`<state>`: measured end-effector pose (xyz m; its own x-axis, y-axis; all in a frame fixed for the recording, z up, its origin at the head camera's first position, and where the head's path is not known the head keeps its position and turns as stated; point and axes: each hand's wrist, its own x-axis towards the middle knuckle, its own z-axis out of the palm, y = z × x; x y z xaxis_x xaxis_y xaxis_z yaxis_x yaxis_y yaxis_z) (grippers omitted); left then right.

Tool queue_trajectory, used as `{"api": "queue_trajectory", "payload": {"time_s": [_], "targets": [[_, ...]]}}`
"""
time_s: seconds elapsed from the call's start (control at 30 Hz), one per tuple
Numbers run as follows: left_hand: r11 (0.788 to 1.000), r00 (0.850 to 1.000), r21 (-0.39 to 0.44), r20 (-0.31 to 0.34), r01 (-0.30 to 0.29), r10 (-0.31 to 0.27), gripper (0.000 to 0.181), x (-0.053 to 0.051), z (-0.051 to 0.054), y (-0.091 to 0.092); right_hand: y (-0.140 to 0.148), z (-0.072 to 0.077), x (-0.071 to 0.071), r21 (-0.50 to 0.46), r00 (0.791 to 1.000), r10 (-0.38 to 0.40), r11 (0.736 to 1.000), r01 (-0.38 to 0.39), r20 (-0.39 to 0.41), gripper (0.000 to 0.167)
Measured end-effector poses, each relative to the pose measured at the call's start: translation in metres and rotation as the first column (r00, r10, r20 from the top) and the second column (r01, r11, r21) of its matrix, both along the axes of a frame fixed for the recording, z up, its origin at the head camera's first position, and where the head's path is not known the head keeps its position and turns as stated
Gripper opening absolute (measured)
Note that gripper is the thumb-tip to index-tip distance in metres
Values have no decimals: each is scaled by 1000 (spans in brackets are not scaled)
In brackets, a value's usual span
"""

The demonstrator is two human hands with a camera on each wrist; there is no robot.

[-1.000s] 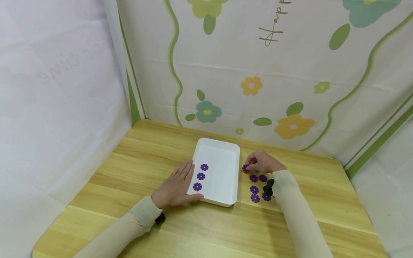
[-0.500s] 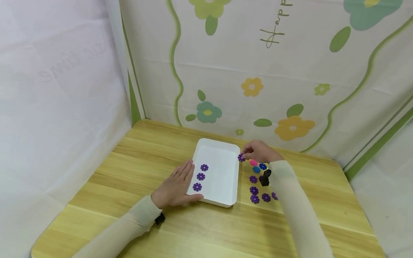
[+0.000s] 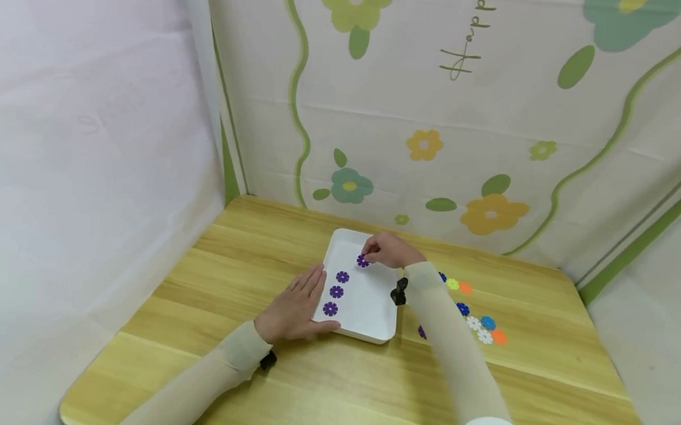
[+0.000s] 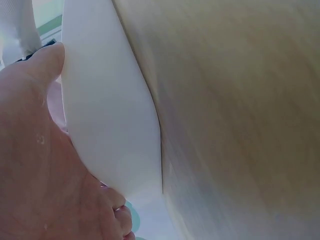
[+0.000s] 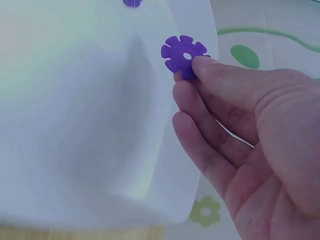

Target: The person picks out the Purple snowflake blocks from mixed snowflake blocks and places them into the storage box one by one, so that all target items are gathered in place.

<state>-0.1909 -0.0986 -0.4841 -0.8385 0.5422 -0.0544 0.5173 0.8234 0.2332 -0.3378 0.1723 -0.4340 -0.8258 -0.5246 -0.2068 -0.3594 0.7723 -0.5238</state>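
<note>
From here I see the right hand (image 3: 387,250) pinch a purple notched disc (image 5: 176,56) with its thumb and finger, over the far part of the white tray (image 3: 373,306). The left hand (image 3: 293,307) has straight fingers, resting along the tray's left side. Three purple discs (image 3: 336,291) sit inside in a row. Orange discs (image 3: 499,337) and white discs (image 3: 485,336) lie on the wooden table (image 3: 333,390).
</note>
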Motion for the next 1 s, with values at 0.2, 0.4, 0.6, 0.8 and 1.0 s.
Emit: {"api": "queue_trajectory", "payload": {"time_s": [0.2, 0.4, 0.6, 0.8, 1.0], "targets": [[1000, 1000, 18, -11, 13, -13, 115, 0, 2, 2, -18, -14, -6, -15, 1000, -20, 1000, 20, -22, 12], [999, 1000, 44, -20, 20, -20, 115, -1, -4, 3, -28, -26, -9, -22, 999, -32, 999, 31, -17, 12], [1000, 1000, 22, -5, 7, -7, 116, 0, 0, 2, -34, -31, -10, 10, 997, -61, 998, 61, -39, 13], [1000, 1000, 11, -4, 4, -4, 116, 0, 2, 2, -38, -30, -11, 17, 997, -81, 997, 81, -16, 14], [1000, 1000, 7, 1, 0, 0, 116, 0, 3, 1, -36, -28, -11, 18, 995, -93, 995, 94, -35, 14]]}}
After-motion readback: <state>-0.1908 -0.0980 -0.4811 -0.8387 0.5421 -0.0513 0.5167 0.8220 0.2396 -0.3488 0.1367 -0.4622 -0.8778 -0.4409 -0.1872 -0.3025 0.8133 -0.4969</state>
